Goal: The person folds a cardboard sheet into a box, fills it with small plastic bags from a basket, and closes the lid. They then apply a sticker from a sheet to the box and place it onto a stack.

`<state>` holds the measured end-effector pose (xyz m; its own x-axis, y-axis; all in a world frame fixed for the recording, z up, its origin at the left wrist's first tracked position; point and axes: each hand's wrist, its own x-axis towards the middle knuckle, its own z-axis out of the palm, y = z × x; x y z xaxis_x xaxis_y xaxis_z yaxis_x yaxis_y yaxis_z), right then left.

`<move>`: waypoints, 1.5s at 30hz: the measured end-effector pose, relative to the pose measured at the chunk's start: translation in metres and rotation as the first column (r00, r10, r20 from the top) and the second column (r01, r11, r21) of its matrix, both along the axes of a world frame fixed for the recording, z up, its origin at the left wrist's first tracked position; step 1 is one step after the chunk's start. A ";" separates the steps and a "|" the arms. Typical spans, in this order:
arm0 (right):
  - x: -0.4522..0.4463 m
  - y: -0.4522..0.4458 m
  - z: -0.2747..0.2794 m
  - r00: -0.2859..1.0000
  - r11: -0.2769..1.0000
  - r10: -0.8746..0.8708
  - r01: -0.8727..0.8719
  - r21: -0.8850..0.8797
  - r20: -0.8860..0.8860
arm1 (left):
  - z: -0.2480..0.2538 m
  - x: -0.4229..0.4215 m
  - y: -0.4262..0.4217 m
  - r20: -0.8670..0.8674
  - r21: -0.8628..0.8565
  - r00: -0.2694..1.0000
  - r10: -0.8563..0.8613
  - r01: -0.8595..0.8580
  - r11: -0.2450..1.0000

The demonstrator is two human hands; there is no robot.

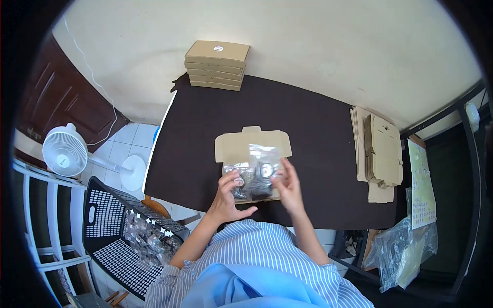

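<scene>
An open cardboard box (252, 143) lies near the front edge of the dark table, its lid folded back towards the wall. Clear plastic bags with dark contents are in it. My right hand (289, 187) pinches a clear zip bag (266, 163) with a dark item and a round white label, over the right half of the box. At the left half, my left hand (226, 197) has its fingers apart, with the fingertips at another clear bag (239, 177); whether it grips that bag is not clear.
Closed boxes (218, 51) are stacked at the back left of the table (308, 133). Flat cardboard pieces (384, 149) lie at the right. Left of the table stand a black basket (105, 226) of bagged items and a white fan (65, 151).
</scene>
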<state>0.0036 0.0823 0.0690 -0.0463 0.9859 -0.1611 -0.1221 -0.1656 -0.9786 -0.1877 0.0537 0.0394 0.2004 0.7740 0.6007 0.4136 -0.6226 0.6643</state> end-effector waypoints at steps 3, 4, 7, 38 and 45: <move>0.043 0.012 -0.023 0.881 0.990 -0.074 0.007 0.143 0.468 | -0.002 0.003 0.007 -0.133 -0.206 0.991 -0.035 0.007 0.978; 0.051 0.013 -0.026 0.835 0.997 -0.011 -0.036 0.075 0.550 | -0.002 0.005 0.009 -0.232 -0.315 0.969 -0.091 0.014 0.949; 0.045 0.012 -0.027 0.794 0.994 0.066 -0.105 0.030 0.605 | -0.002 0.018 0.013 -0.342 -0.336 0.885 -0.315 0.197 0.921; 0.014 -0.005 -0.052 0.113 0.892 0.102 -0.450 -0.041 0.988 | -0.025 0.021 0.020 -0.549 -0.468 0.804 -0.226 -0.072 0.881; 0.020 -0.004 -0.059 0.130 0.910 0.069 -0.414 -0.009 0.989 | -0.035 0.030 0.023 -0.515 -0.447 0.838 -0.182 -0.082 0.891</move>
